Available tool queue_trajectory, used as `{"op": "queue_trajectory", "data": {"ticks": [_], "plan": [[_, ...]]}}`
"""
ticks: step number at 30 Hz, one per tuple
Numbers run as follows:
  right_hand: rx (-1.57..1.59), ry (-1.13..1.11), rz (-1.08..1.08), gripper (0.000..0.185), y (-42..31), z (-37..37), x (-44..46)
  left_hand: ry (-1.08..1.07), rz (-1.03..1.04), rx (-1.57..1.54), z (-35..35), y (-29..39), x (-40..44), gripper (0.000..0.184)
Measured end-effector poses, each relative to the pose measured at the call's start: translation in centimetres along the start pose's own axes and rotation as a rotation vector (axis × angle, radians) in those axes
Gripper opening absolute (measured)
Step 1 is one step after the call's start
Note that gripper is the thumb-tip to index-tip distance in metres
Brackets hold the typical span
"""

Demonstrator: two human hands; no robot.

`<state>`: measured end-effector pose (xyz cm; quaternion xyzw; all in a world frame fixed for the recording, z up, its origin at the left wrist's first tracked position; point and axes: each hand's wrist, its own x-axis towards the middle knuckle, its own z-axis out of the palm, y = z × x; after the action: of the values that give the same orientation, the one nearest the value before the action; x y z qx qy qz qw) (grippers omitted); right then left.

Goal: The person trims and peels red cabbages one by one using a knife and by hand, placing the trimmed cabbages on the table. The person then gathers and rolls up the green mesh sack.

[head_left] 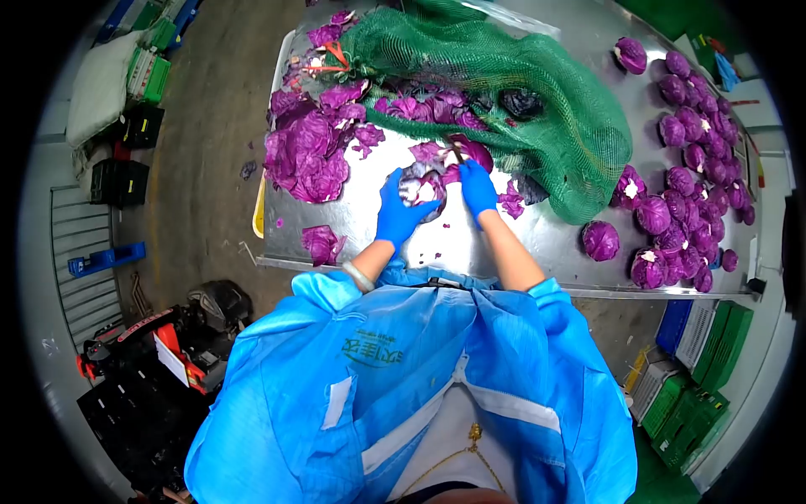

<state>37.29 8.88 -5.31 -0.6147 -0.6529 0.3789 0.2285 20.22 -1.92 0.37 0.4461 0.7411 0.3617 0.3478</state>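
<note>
My left hand (pixel 403 210), in a blue glove, is closed around the side of a red cabbage (pixel 422 188) with a pale cut patch facing up. In my blue-gloved right hand (pixel 478 186) is a knife (pixel 456 149), its dark blade pointing up and away from me, just right of the cabbage. Purple cabbage pieces (pixel 476 154) lie right beyond the knife; how far they are from it I cannot tell. A green mesh bag (pixel 554 80) spreads over the metal table (pixel 369 181) past both hands, with a dark cabbage (pixel 520 103) under its netting.
Loose purple leaves (pixel 306 160) are heaped on the table's left side, with one leaf (pixel 321 244) near the front edge. Many trimmed red cabbages (pixel 672 214) crowd the right end. Green crates (pixel 693 420) stand on the floor at right. Red and black equipment (pixel 180 353) is at lower left.
</note>
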Motion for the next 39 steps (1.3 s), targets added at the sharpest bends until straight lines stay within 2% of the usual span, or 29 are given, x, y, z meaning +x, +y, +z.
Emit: {"op": "queue_trajectory", "data": {"ticks": [1,2,4,5,6,8,9,10,12,13,14,15,16,18,20,21,24,25,26,28,29,30,31,32,34,37,39], "plan": [[-0.033,-0.066,-0.017,0.037,-1.3,-2.0,-0.5,-0.031,0.143,-0.123,0.0,-1.8,0.1,0.106],[0.045,-0.07,-0.001,0.035,-0.6,-1.4,-0.8,-0.061,0.185,-0.145,-0.2,-3.4,0.5,0.108],[0.034,-0.105,-0.116,0.033,-4.1,-2.6,-3.4,-0.156,0.203,-0.344,-1.6,-3.6,0.8,0.106],[-0.044,-0.059,-0.161,0.032,-5.0,-2.8,-4.3,-0.254,0.139,-0.38,-2.7,-3.1,0.9,0.103],[-0.119,-0.139,-0.056,0.032,-4.9,-3.4,-3.8,-0.353,0.076,-0.419,-4.0,-2.4,1.2,0.101],[0.111,0.094,0.003,0.03,1.3,-1.6,-1.8,-0.484,0.057,-0.418,-6.0,-1.0,1.5,0.099],[0.017,0.013,0.18,0.033,1.1,-3.5,-1.0,-0.538,0.122,-0.369,-6.6,-0.5,1.9,0.101],[0.043,-0.022,0.177,0.039,1.4,-4.7,-0.5,-0.591,0.182,-0.318,-7.1,-0.2,2.3,0.103],[0.014,0.087,-0.175,0.048,-2.8,-6.5,-2.0,-0.721,0.098,-0.197,-7.3,0.8,2.6,0.106],[-0.069,0.059,-0.221,0.056,-4.2,-6.2,-2.6,-0.709,0.145,-0.074,-6.6,0.8,2.7,0.107],[-0.117,-0.034,-0.275,0.058,-7.6,-6.9,-3.9,-0.614,0.188,-0.12,-5.8,0.5,2.7,0.107],[-0.069,-0.03,-0.423,0.052,-8.6,-6.4,-4.9,-0.519,0.233,-0.163,-4.9,-0.4,2.7,0.107],[0.072,-0.2,-0.384,0.045,-8.5,-5.6,-5.2,-0.423,0.278,-0.205,-4.1,-1.0,2.9,0.107],[0.042,-0.137,-0.318,0.04,-7.7,-3.9,-5.9,-0.321,-0.098,-0.496,-3.2,-0.1,2.6,0.102],[0.144,-0.107,-0.318,0.038,-4.9,-2.4,-5.0,-0.202,0.092,-0.305,-0.6,-0.7,2.0,0.102],[0.195,-0.096,-0.323,0.038,-4.2,-2.0,-4.3,-0.162,0.111,-0.173,-0.5,0.3,1.8,0.104],[-0.03,-0.177,-0.215,0.037,-7.1,-3.6,-4.5,-0.113,-0.002,-0.116,-0.5,3.0,1.7,0.107],[-0.182,-0.188,-0.162,0.037,-8.2,-3.9,-4.4,-0.094,0.035,-0.057,-0.3,3.0,1.7,0.106],[-0.152,-0.165,-0.132,0.037,-8.3,-3.7,-3.9,-0.093,0.037,-0.017,-0.2,3.3,1.6,0.105],[-0.04,-0.007,-0.12,0.038,-3.9,-2.0,-0.6,-0.08,0.066,0.054,-0.1,4.6,1.4,0.104],[-0.016,-0.027,0.009,0.041,-1.6,-1.6,1.1,-0.068,0.118,0.087,0.0,4.4,1.4,0.103],[-0.037,-0.036,-0.025,0.039,-0.6,-1.4,1.5,-0.045,0.165,0.09,0.6,2.6,1.5,0.102],[-0.012,-0.039,-0.143,0.037,-1.4,-1.8,1.0,-0.081,0.199,-0.043,0.3,1.8,1.7,0.101],[0.026,-0.056,-0.156,0.037,-2.4,-2.0,0.2,-0.09,0.214,-0.064,-0.3,1.3,1.8,0.099],[-0.047,-0.137,-0.109,0.037,-5.6,-3.6,-1.7,-0.191,0.217,-0.155,-1.5,0.4,2.3,0.1],[-0.148,-0.067,0.034,0.034,-2.2,-4.2,0.0,-0.462,0.208,-0.209,-3.1,1.0,3.0,0.1],[-0.239,-0.039,0.01,0.035,-1.7,-3.7,0.4,-0.568,0.322,-0.222,-3.5,2.1,3.5,0.1]]}}
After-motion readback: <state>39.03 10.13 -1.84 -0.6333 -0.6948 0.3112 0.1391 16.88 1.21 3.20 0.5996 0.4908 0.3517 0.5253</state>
